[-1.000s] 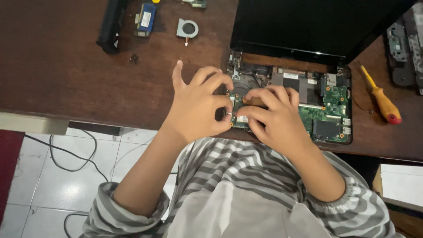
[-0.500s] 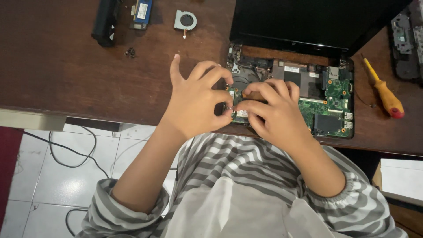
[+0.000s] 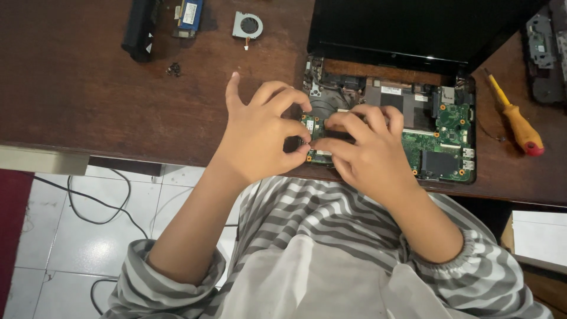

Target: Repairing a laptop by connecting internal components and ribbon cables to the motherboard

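Green board (image 3: 440, 145) lies exposed; both hands, left (image 3: 260, 139) and right (image 3: 369, 156), stay put, fingertips still pinched together on its near-left corner.

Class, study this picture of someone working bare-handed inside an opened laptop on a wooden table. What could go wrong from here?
1. Both the left hand and right hand press bare fingertips on the exposed green circuit board; static or force might damage it.
2. The loose screws lie unboxed on the table and could scatter.
3. The screwdriver could roll off the table.

Green circuit board (image 3: 440, 139), orange-handled screwdriver (image 3: 518, 127)
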